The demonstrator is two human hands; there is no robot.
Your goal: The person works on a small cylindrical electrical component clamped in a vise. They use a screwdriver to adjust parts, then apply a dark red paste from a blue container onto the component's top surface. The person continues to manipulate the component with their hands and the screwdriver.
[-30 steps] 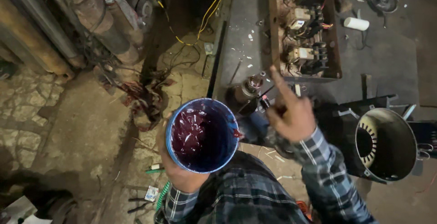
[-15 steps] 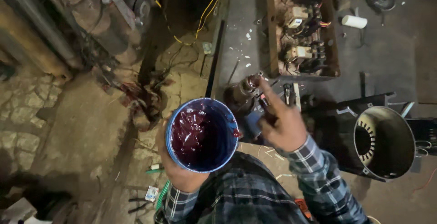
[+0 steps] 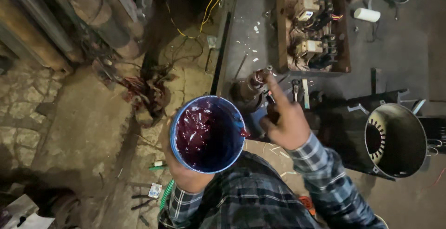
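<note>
My left hand (image 3: 186, 175) holds a blue tub (image 3: 208, 133) from below, at chest height. Dark red grease coats the inside of the tub. My right hand (image 3: 287, 119) reaches forward over a motor rotor (image 3: 248, 87) with a shaft that lies on the dark workbench (image 3: 395, 57). Its index finger is stretched out and touches the end of the shaft, the other fingers are curled. I cannot tell if anything is held in it. Both sleeves are plaid.
An open motor housing (image 3: 395, 140) with windings stands at the right. A wooden tray of electrical parts (image 3: 311, 29) lies at the back of the bench, beside a white roll (image 3: 367, 15). Rusty pipes (image 3: 88, 15) and tangled wires (image 3: 148, 89) sit on the floor at left.
My right hand has moved from above the tub's right side forward and down to the rotor shaft. The tub has stayed in place.
</note>
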